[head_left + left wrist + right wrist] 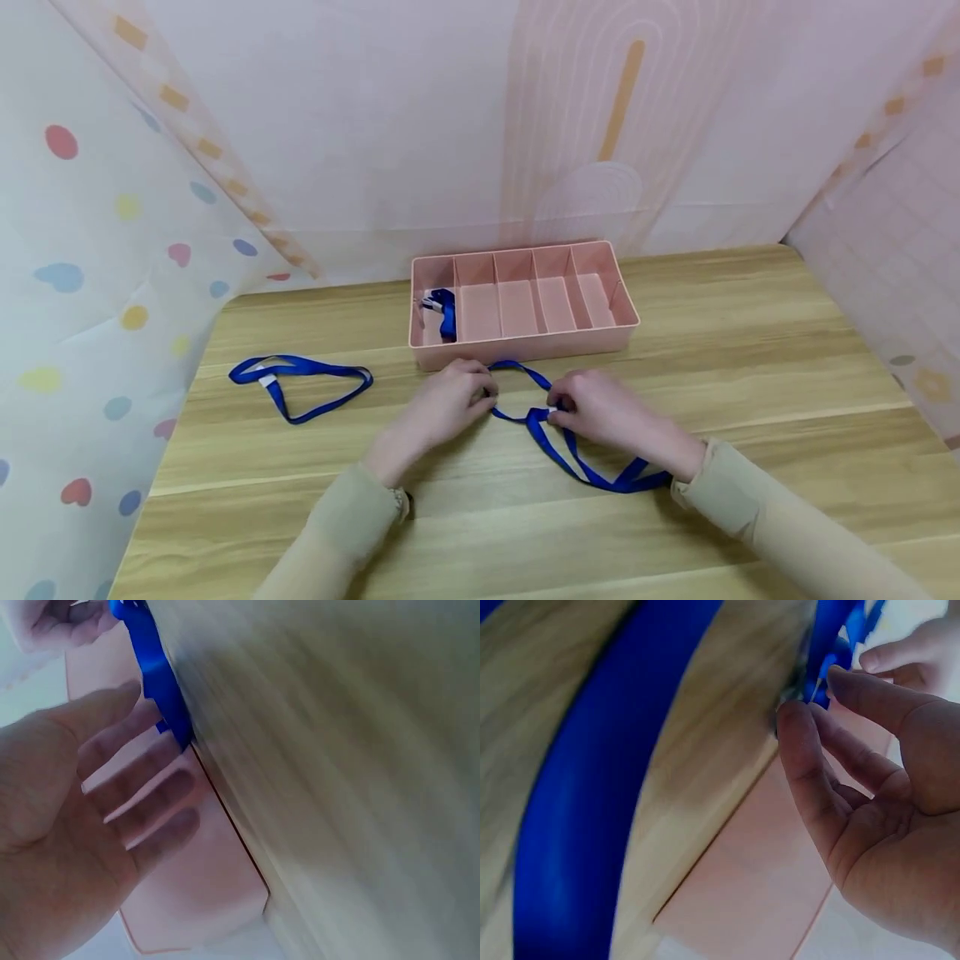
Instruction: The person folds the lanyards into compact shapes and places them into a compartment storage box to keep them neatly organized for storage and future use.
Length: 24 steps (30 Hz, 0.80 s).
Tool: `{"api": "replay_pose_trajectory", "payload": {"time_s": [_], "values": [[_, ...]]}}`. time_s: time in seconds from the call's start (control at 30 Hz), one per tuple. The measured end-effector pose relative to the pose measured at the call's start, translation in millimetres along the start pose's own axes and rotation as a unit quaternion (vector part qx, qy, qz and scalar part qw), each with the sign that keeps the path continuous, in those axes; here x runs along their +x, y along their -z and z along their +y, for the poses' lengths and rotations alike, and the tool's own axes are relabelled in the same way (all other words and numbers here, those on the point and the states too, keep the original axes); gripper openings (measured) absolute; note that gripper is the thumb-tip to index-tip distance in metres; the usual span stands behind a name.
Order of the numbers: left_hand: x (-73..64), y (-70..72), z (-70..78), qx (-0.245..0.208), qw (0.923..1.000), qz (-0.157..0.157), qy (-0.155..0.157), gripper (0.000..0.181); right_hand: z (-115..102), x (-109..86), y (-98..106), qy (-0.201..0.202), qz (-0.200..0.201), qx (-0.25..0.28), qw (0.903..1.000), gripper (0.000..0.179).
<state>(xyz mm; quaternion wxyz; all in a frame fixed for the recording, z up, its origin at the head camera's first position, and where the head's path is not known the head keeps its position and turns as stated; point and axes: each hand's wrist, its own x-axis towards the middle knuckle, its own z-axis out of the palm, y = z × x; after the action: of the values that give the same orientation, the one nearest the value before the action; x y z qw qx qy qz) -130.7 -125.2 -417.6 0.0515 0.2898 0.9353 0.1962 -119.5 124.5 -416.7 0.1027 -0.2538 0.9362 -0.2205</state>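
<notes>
A blue lanyard (pixel 581 475) lies in loops on the table in front of the pink box. My left hand (pixel 453 396) holds the left end of its small loop, thumb and index fingertip at the strap in the left wrist view, the other fingers spread. With thumb and fingertips, my right hand (pixel 603 408) pinches the same lanyard beside its white piece (pixel 553 411). Part of the strap is hidden under the right hand and wrist. A second blue lanyard (pixel 322 365) with a white piece lies flat at the left, apart from both hands.
The pink box (pixel 525 340) has several compartments in a row and stands at the back against the patterned wall covering. Its leftmost compartment holds a bundled blue lanyard (pixel 447 312). Beneath everything is a wood-grain table (pixel 247 517).
</notes>
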Motion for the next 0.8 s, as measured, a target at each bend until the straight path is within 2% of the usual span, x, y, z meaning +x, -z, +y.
{"api": "replay_pose_trajectory", "payload": {"time_s": [0.13, 0.2, 0.43, 0.63, 0.8], "values": [[-0.8, -6.3, 15.4, -0.017, 0.9997, 0.019, 0.002, 0.021, 10.6, -10.7, 7.6, -0.013, 0.023, 0.029, 0.9992, 0.011], [-0.1, -10.6, 25.4, -0.022, 0.9996, 0.017, -0.004, 0.024, 15.7, -15.9, 10.6, -0.015, 0.026, 0.022, 0.9993, 0.012], [11.9, -23.5, 50.8, 0.009, 0.9994, 0.008, -0.033, 0.032, 19.8, -18.6, 6.3, 0.042, 0.005, -0.038, 0.9984, 0.016], [28.6, -31.9, 54.4, 0.049, 0.996, -0.031, -0.068, 0.042, 21.3, -14.7, -0.4, 0.062, 0.032, -0.059, 0.9958, 0.007], [30.3, -30.6, 49.4, 0.044, 0.9947, -0.053, -0.076, 0.027, 25.2, -14.2, -2.2, 0.08, 0.048, -0.061, 0.9938, 0.005]]}}
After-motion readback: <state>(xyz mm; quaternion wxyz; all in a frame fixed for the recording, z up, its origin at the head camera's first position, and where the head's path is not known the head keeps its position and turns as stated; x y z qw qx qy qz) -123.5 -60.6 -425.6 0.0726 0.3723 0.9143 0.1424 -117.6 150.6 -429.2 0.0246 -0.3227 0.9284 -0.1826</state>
